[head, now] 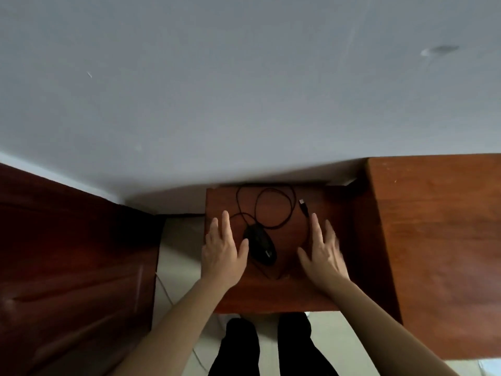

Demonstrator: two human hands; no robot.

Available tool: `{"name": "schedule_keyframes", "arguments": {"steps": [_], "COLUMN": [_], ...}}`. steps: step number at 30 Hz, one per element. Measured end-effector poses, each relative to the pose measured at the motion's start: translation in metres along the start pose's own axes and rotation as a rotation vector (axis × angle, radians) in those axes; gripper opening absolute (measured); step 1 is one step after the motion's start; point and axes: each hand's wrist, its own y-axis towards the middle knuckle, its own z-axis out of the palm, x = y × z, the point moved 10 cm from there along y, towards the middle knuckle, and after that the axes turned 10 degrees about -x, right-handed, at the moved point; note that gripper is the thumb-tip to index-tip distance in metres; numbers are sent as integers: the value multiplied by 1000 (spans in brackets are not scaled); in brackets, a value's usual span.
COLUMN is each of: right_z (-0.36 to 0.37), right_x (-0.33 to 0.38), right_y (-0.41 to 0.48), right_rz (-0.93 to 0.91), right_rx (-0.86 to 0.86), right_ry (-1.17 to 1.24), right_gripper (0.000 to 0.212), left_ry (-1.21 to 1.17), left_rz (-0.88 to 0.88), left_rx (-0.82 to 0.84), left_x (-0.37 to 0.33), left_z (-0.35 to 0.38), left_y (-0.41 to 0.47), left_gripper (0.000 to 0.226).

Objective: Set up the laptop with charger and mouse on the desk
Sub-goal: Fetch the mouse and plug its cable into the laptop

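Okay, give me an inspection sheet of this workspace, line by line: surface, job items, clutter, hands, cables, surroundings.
Surface: low reddish wooden surface, set lower than the taller wooden desk on its right.
Job's things: black wired mouse lies on the low surface; no laptop or charger seen.
Clutter: nothing seen.
Hands: left hand open, fingers spread, thumb next to the mouse; right hand open, slightly blurred, holding nothing.
Cables: mouse cable lies in loose loops behind the mouse, its USB plug free, unplugged, beyond the right fingertips; a thin pale cord runs over the floor on the left.
Surroundings: grey wall behind, dark wooden door left, person's dark trouser legs below.
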Motion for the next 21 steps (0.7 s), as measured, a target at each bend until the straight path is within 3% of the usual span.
{"name": "schedule_keyframes", "arguments": {"steps": [2, 8, 14, 18, 21], "right_z": [25, 72, 77, 97, 103], "right_x": [-15, -28, 2, 45, 60], "right_y": [5, 3, -8, -6, 4], "right_rz": [27, -130, -311, -472, -491], "right_rx": [-18, 49, -86, 3, 37], "right_ry": [24, -117, -11, -37, -39], "right_gripper": [89, 66, 73, 94, 92], "left_ry": [56, 143, 4, -62, -162], "left_rz": [52, 176, -80, -253, -420], "left_rx": [-23, -67, -204, -162, -150], "left_x": [-2, -16, 15, 49, 74], "left_z": [21, 55, 62, 63, 66], "left_y": [12, 25, 7, -11, -23], "left_gripper": [79, 83, 67, 69, 62]}}
